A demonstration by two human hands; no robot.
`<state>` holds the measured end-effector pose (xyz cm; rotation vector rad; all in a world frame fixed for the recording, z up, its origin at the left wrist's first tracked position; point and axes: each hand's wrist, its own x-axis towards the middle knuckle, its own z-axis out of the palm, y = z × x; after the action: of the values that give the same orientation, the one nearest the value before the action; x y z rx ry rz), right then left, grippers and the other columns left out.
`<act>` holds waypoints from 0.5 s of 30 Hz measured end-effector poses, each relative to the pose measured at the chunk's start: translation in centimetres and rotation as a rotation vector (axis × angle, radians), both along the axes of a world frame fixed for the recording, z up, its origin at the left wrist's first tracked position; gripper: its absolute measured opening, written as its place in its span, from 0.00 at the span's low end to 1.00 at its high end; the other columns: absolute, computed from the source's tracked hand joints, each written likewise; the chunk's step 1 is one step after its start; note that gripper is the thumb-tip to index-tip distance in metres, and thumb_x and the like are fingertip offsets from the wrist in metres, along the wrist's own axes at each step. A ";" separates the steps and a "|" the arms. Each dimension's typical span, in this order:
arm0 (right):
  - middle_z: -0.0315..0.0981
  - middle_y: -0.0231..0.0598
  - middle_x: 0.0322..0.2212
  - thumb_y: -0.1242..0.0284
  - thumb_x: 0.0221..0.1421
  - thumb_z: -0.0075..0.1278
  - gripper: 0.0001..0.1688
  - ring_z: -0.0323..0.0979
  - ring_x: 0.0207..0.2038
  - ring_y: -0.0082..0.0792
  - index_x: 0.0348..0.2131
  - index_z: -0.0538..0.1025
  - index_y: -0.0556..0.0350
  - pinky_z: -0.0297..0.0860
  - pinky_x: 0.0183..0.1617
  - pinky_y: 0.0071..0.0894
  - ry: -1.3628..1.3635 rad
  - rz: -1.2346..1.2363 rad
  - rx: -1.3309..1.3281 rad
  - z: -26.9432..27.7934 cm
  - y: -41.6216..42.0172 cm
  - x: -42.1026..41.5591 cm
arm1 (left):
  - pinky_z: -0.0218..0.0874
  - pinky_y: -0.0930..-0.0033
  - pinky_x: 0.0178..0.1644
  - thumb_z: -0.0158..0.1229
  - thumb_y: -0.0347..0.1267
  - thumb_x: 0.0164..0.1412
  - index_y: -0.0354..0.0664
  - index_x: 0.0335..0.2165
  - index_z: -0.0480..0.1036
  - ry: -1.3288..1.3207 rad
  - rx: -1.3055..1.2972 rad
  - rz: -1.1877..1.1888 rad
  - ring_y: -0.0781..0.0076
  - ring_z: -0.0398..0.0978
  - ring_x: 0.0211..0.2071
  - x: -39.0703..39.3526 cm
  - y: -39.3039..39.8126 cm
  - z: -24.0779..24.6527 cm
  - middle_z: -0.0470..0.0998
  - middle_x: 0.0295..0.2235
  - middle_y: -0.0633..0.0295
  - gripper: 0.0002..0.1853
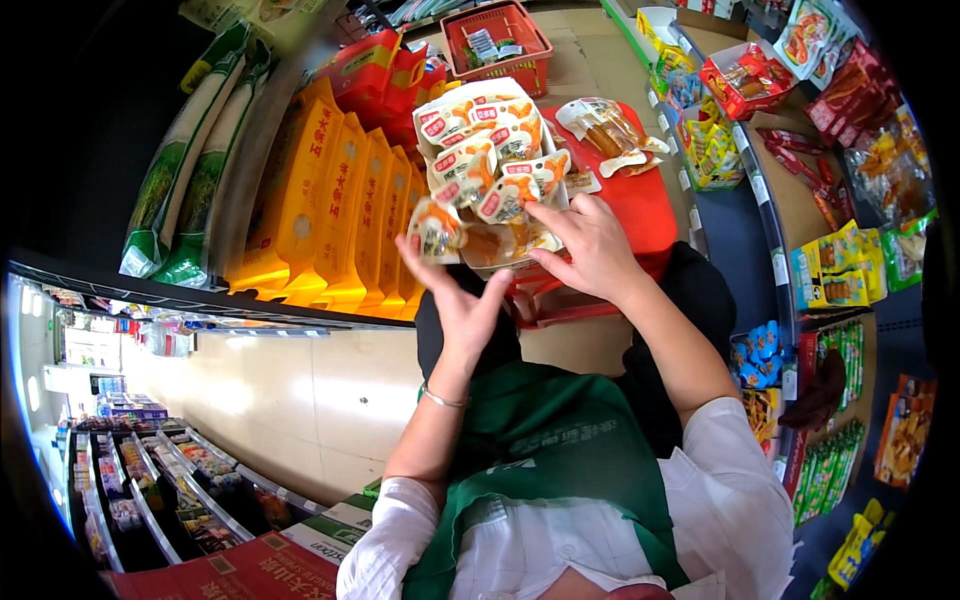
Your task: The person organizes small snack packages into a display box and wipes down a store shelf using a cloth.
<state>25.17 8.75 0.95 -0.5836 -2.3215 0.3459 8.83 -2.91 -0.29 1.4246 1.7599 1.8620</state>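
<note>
A white open carton (pixel 514 88) full of small printed snack packets (pixel 465 166) stands on a red plastic stool (pixel 645 206) before me. My right hand (pixel 592 244) reaches over the near right corner of the carton, its fingertips touching a packet (pixel 506 196) there. My left hand (pixel 461 296) is at the near left corner, palm turned up and fingers spread, beside a slightly blurred packet (pixel 435 229); whether it touches that packet is unclear. More clear-windowed packets (pixel 609 131) lie on the stool, right of the carton.
Yellow bags (pixel 300 202) line the left shelf, beside green-and-white bags (pixel 195 165). A red shopping basket (pixel 499 67) stands beyond the stool. Shelves with snack boxes (pixel 750 82) run along the right. A red printed carton (pixel 247 570) is at the lower left.
</note>
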 end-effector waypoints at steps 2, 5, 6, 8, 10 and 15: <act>0.72 0.35 0.25 0.61 0.49 0.57 0.31 0.63 0.36 0.40 0.52 0.71 0.48 0.62 0.43 0.40 -0.041 0.007 0.016 0.3 0.0 0.0 | 0.32 0.54 0.68 0.74 0.36 0.40 0.33 0.63 0.28 0.209 -0.090 -0.071 0.46 0.36 0.66 -0.3 1.8 1.5 0.36 0.64 0.38 0.68; 0.72 0.35 0.25 0.61 0.50 0.56 0.30 0.63 0.35 0.40 0.53 0.71 0.46 0.62 0.45 0.41 -0.063 0.000 0.055 0.4 0.2 0.0 | 0.34 0.51 0.68 0.76 0.39 0.36 0.33 0.63 0.30 0.484 -0.084 -0.017 0.41 0.34 0.66 -1.9 4.7 3.3 0.36 0.64 0.36 0.70; 0.72 0.35 0.25 0.61 0.50 0.56 0.30 0.63 0.35 0.40 0.53 0.71 0.46 0.62 0.45 0.41 -0.062 -0.001 0.064 0.2 0.2 0.1 | 0.33 0.51 0.68 0.77 0.39 0.33 0.33 0.63 0.32 0.497 -0.078 0.059 0.40 0.33 0.66 -1.9 5.1 3.8 0.34 0.64 0.37 0.71; 0.71 0.34 0.25 0.62 0.50 0.56 0.28 0.63 0.35 0.39 0.51 0.73 0.46 0.63 0.45 0.38 -0.051 -0.001 0.083 0.2 0.1 0.2 | 0.41 0.50 0.66 0.78 0.36 0.33 0.39 0.64 0.36 0.571 0.041 0.186 0.41 0.36 0.66 -1.5 5.7 4.6 0.34 0.64 0.38 0.69; 0.71 0.33 0.24 0.62 0.49 0.57 0.26 0.63 0.34 0.37 0.49 0.74 0.46 0.64 0.43 0.36 -0.043 0.015 0.036 0.1 0.1 0.3 | 0.46 0.50 0.64 0.77 0.34 0.33 0.44 0.63 0.45 0.558 0.061 0.159 0.42 0.41 0.65 -1.4 6.1 4.3 0.38 0.64 0.40 0.63; 0.74 0.35 0.28 0.76 0.47 0.57 0.11 0.70 0.33 0.36 0.35 0.79 0.52 0.68 0.38 0.32 0.341 0.185 -0.135 -0.1 1.7 2.1 | 0.51 0.52 0.62 0.76 0.32 0.35 0.48 0.57 0.60 0.476 0.004 0.114 0.45 0.51 0.62 -1.5 6.5 3.3 0.48 0.61 0.45 0.49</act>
<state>27.25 10.47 0.84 -0.3423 -2.0352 0.6409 7.29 3.57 3.02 1.9285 2.0807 1.6715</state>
